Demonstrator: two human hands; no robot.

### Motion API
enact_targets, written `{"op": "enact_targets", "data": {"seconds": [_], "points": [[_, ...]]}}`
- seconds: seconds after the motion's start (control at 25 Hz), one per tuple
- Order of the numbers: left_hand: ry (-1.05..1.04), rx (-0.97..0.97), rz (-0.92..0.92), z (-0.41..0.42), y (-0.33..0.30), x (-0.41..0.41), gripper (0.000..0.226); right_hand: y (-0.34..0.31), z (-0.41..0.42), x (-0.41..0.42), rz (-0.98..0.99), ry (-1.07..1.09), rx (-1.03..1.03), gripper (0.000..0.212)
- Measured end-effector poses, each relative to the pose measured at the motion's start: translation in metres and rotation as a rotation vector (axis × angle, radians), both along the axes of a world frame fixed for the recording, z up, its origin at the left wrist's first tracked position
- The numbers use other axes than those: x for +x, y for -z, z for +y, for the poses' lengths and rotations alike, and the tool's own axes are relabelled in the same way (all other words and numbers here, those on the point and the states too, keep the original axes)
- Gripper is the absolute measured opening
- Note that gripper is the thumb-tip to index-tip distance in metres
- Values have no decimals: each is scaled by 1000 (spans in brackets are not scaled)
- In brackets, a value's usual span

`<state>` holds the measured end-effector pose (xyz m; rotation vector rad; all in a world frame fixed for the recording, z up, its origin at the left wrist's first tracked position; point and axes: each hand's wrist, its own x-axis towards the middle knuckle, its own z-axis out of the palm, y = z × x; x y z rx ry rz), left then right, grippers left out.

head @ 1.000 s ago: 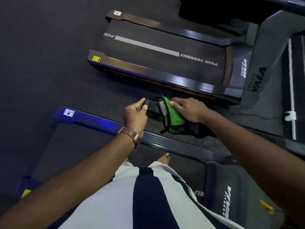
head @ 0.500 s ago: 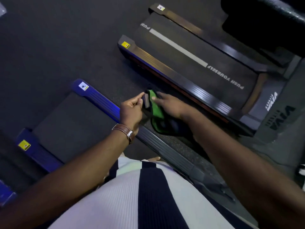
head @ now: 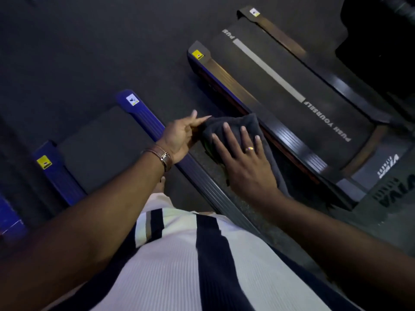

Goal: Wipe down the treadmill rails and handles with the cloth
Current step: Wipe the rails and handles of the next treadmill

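My right hand [head: 244, 162] lay flat, fingers spread, on dark fuzzy cloth [head: 233, 127], hiding green underside; left hand [head: 179, 138] pinched cloth's corner.

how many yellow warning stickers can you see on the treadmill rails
2: one on the blue rail end at lower left, one on the dark rail end near top centre. White stickers mark two other rail ends; more may be hidden.

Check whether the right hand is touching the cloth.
Touching. The head view shows the right hand lying flat, fingers spread, directly on the dark cloth.
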<state>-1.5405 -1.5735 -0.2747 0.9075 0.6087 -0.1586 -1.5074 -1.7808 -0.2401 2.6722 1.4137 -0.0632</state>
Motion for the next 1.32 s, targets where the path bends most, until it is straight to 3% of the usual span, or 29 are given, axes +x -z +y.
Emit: {"op": "enact_targets", "data": {"seconds": [0.08,0.16,0.28,0.36,0.48,0.56,0.68,0.84,0.92,1.08,1.16,1.2,1.24,1.32], "points": [[48,-64,-18,1,-3,1,84,19,32,-11,-149,-106,-19,68],[67,-32,11,9,-1,1,93,53,42,-22,-187,-234,-284,58],[150,183,12,22,3,8,91,49,-7,-9,-277,-317,-402,49],[195,258,-5,25,8,8,91,46,-18,-5,-304,-515,-456,45],[157,212,-9,22,11,6,88,39,17,-9,-386,-404,-492,48],[149,249,-14,17,7,4,85,49,26,-11,-295,-437,-623,47],[135,264,-20,13,5,1,82,49,16,-7,-189,-337,-472,54],[28,190,7,11,5,0,85,26,24,3,-153,-502,-130,42],[-76,114,20,3,9,-6,84,8,31,10,-177,-426,-1,48],[-287,-71,-49,-25,25,-21,79,3,52,20,90,-220,11,61],[-363,-78,-76,-31,25,-20,75,-14,100,46,267,-66,45,35],[-398,-78,-78,-33,23,-17,76,-12,116,67,478,55,13,24],[-450,-64,-75,-34,21,-13,78,-12,125,82,738,150,10,29],[-524,113,-13,-38,13,-10,78,16,104,104,1266,511,38,22]]}}
